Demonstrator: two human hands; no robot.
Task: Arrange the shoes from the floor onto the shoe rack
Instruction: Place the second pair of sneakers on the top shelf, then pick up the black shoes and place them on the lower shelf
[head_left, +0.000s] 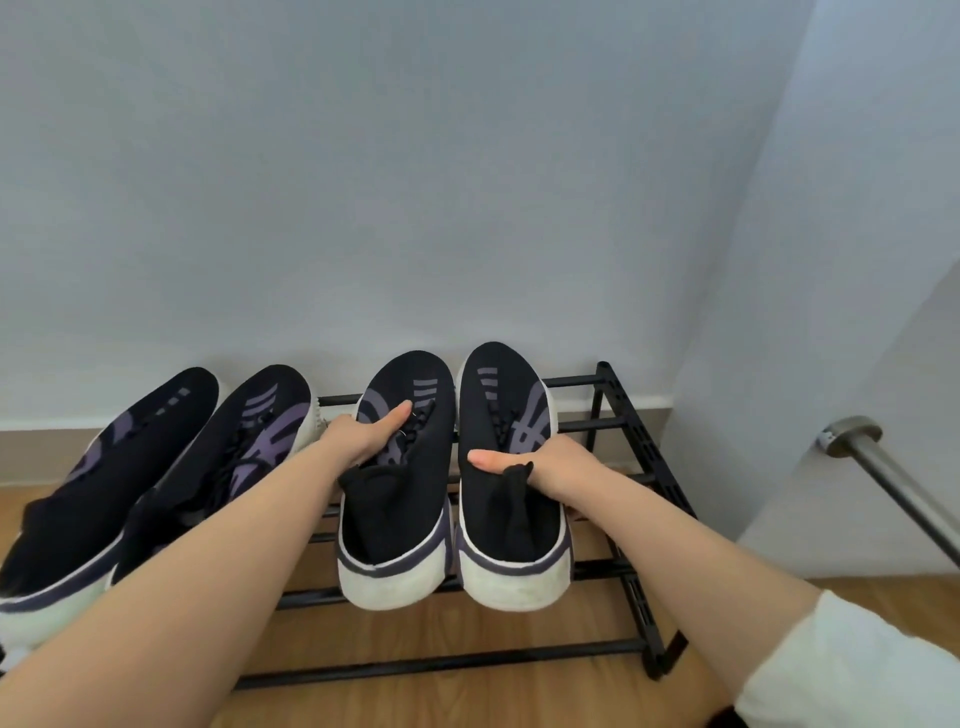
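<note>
A black metal shoe rack (621, 410) stands against the pale wall. Two pairs of black and purple sneakers with white soles rest on its top bars, toes to the wall. My left hand (363, 434) grips the third sneaker (400, 519) at its tongue, thumb on the laces. Beside it, my right hand (540, 465) holds the fourth sneaker (511, 519) the same way, fingers wrapped around its right side. The other pair lies to the left, made up of the far-left sneaker (98, 467) and the sneaker next to it (244, 447), partly hidden behind my left forearm.
Wooden floor (467, 639) shows under the rack's lower bars. A white wall corner or door (831, 312) rises on the right, with a metal bar handle (893, 483) sticking out near the rack's right end.
</note>
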